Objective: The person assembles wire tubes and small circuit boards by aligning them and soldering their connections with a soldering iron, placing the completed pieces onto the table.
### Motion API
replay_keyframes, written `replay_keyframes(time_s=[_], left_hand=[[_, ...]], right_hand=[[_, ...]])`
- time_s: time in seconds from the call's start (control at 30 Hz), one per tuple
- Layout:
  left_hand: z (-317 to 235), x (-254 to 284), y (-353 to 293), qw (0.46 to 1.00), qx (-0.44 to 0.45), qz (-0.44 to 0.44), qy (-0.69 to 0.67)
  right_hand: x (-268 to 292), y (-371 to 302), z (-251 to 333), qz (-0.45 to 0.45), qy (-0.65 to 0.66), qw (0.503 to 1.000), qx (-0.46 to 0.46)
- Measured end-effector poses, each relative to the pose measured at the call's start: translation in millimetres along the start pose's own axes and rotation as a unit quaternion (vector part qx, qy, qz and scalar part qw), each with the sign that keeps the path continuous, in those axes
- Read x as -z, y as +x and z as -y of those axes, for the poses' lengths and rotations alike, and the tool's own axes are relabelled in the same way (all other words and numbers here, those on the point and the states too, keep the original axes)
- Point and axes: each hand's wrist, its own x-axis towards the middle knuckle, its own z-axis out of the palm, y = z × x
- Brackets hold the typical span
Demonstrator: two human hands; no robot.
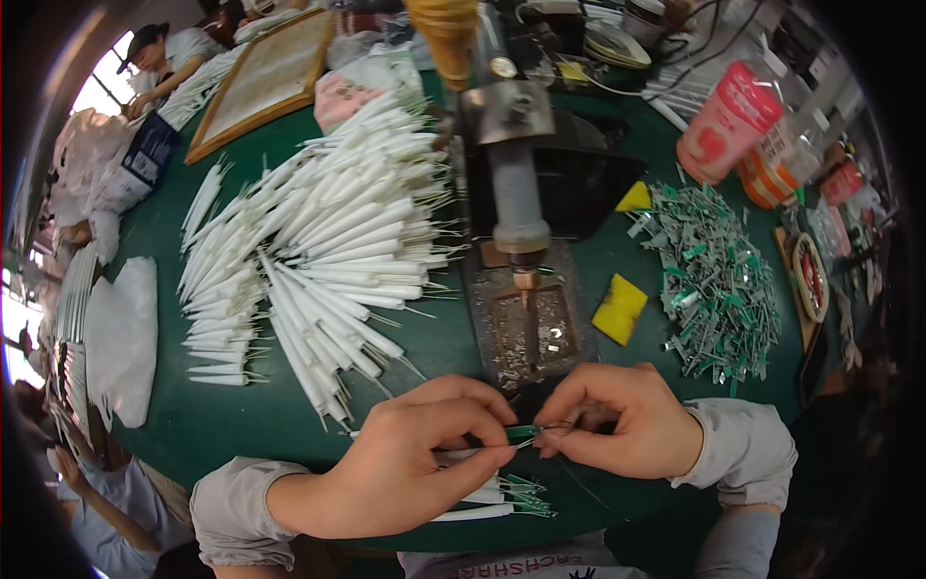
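Note:
My left hand is closed in a pinch, thumb against fingertips, at the near edge of the green table. Between its fingertips and my right hand lies a narrow green circuit board strip with thin wires at it. My right hand pinches thin wire at the strip's right end; its fingertips partly hide the wire. Below my hands lie several white tubes with green strips on their wire ends, partly covered by my left hand. Just beyond my hands stands a soldering iron, tip down over a metal tray holding solder bits.
A large heap of white tubes with wire ends lies left. On the right are a pile of green strips, a yellow sponge and a pink bottle. A wooden frame lies far left. Other people work at the left.

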Motion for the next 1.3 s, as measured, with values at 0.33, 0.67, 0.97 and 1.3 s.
replay_keyframes(time_s=[0.33,0.67,0.97,1.3], left_hand=[[1,-3,1,0.999,0.031,0.014,-0.028],[5,-5,3,0.991,0.07,0.009,-0.114],[12,-6,7,0.984,0.068,-0.001,-0.163],[11,-3,18,0.986,0.043,-0.064,-0.144]], right_hand=[[-1,-2,-4,0.033,0.049,0.998,0.034],[-2,2,-11,0.034,0.076,0.994,0.07],[6,4,-8,0.086,0.173,0.981,-0.006],[22,11,12,0.138,0.175,0.969,-0.109]])
